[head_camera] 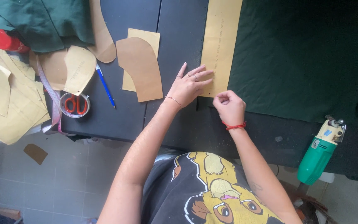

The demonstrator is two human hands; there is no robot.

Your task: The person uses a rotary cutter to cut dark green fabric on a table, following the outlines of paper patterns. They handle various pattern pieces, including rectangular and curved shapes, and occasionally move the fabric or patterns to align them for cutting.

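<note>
A long tan paper pattern strip (221,41) lies on dark green fabric (307,58) spread over a dark table (104,116). My left hand (188,85) rests flat with fingers spread, pressing the strip's lower left corner. My right hand (228,106) is curled closed just below the strip's bottom edge, fingertips pinched together; anything small inside it is hidden.
Brown and yellow paper patterns (139,66) lie left of the hands, beside a blue pen (105,87) and a cup with orange scissors (75,104). More patterns and green cloth (42,20) pile at the far left. A green electric fabric cutter (320,151) sits at the right edge.
</note>
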